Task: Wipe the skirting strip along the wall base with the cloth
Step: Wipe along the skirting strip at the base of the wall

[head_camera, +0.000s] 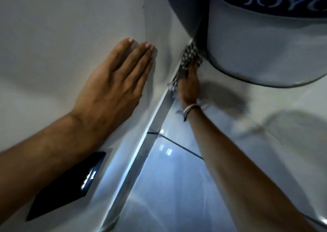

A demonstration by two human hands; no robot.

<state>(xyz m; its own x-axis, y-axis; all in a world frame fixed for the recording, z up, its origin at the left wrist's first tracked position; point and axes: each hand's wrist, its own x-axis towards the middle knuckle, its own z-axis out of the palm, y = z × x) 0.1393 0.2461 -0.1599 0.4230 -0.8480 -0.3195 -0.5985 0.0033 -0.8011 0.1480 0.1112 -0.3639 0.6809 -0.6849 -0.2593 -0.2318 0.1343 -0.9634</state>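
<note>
Head view: right hand (188, 85), fingers bunching the checked cloth (189, 56), presses the far skirting strip (141, 148), which runs near-left; left hand (115, 83) lies flat, fingers together, on the wall (53, 28).

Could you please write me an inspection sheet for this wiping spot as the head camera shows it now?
Surface: glossy tiled floor meeting a pale wall.
Job's things: skirting strip runs along the wall base; checked cloth is pressed to its far end.
Clutter: nothing seen.
Hands: left hand lies flat on the wall, empty; right hand holds the cloth and wears a wrist band.
Cables: nothing seen.
Surroundings: large pale rounded container stands close beside the cloth; black panel sits low on the wall.
</note>
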